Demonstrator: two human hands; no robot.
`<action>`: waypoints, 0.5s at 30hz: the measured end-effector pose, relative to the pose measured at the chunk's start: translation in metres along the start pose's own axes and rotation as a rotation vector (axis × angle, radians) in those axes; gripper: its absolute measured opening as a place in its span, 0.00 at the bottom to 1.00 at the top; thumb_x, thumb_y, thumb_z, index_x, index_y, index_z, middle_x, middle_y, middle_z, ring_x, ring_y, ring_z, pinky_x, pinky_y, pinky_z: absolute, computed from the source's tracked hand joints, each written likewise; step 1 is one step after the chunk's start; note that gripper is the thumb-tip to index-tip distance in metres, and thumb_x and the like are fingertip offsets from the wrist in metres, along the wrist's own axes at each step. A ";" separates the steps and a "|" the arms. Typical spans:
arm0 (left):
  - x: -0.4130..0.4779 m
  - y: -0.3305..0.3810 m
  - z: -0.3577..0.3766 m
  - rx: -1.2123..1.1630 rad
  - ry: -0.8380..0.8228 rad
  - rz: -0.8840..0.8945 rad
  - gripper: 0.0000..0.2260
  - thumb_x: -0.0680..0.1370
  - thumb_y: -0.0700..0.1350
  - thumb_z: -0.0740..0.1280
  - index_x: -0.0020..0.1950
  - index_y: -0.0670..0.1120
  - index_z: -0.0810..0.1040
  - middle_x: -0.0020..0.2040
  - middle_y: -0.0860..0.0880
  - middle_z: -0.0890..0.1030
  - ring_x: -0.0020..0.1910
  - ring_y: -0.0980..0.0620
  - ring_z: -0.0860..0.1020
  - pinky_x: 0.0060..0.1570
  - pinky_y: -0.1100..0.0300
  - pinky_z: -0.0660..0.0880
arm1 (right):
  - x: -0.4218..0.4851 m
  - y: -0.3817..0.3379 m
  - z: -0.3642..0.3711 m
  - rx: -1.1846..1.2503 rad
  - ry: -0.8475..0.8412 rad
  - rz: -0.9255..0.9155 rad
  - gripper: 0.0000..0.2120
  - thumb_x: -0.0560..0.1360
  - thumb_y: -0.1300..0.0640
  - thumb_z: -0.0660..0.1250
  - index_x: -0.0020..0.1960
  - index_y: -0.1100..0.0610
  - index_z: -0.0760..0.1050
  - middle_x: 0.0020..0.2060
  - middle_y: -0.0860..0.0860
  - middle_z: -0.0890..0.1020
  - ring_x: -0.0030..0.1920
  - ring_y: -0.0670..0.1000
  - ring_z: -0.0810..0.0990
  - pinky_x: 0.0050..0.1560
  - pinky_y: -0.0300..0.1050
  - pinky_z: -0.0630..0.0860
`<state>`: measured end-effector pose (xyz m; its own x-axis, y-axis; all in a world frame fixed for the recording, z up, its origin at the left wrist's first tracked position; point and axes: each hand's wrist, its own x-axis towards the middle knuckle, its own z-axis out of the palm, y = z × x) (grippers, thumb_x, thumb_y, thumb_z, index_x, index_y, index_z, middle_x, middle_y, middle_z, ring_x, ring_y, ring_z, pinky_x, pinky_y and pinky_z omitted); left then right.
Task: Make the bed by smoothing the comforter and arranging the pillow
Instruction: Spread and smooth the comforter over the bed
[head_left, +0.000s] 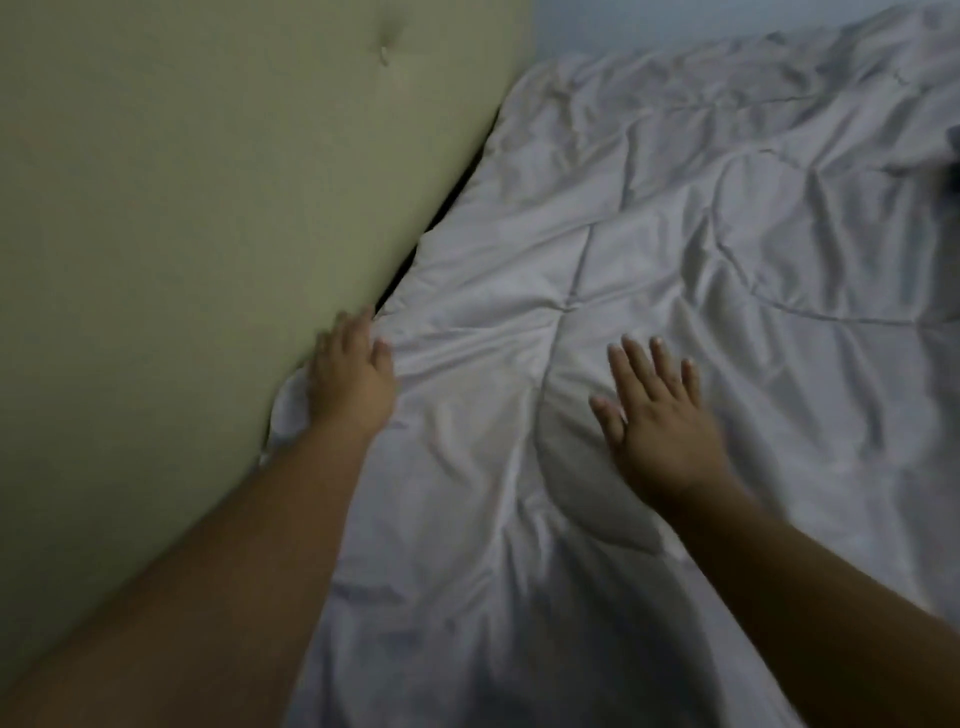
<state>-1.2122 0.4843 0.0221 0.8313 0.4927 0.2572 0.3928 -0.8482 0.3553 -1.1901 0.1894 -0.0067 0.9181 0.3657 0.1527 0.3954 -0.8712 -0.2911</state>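
Note:
A pale grey quilted comforter (649, 249) covers the bed, wrinkled, with stitched seams crossing near its middle. My left hand (350, 379) rests on the comforter's top edge right beside the headboard, fingers straight and pointing into the gap. My right hand (657, 410) lies flat on the comforter with fingers spread, palm down. No pillow is in view.
A padded olive-green headboard (208, 208) with a tufted button fills the left side. A dark narrow gap (447, 208) runs between it and the bed. A pale wall (675, 21) stands behind. A dark thing (953, 171) shows at the right edge.

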 end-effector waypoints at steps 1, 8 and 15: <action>0.021 -0.015 -0.002 -0.038 0.030 -0.011 0.20 0.80 0.43 0.55 0.73 0.43 0.63 0.73 0.36 0.62 0.71 0.38 0.61 0.70 0.50 0.58 | 0.011 -0.012 0.011 0.004 -0.001 0.000 0.27 0.80 0.44 0.45 0.76 0.52 0.48 0.76 0.49 0.50 0.76 0.49 0.42 0.72 0.47 0.35; 0.106 -0.063 0.029 -0.038 -0.240 -0.120 0.20 0.80 0.48 0.55 0.72 0.56 0.60 0.64 0.37 0.74 0.58 0.37 0.74 0.56 0.52 0.69 | 0.050 -0.045 0.071 0.053 -0.022 -0.071 0.26 0.80 0.44 0.46 0.75 0.51 0.50 0.76 0.48 0.52 0.73 0.45 0.40 0.72 0.47 0.35; 0.106 -0.068 0.064 0.128 -0.541 0.065 0.14 0.79 0.49 0.60 0.64 0.52 0.73 0.66 0.39 0.72 0.60 0.40 0.73 0.59 0.54 0.70 | 0.047 -0.039 0.098 0.007 -0.048 -0.063 0.27 0.79 0.41 0.45 0.75 0.50 0.52 0.75 0.47 0.55 0.72 0.43 0.41 0.72 0.45 0.35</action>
<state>-1.1254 0.5819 -0.0325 0.9255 0.2973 -0.2348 0.3506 -0.9068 0.2339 -1.1595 0.2726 -0.0804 0.8918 0.4347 0.1254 0.4520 -0.8440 -0.2886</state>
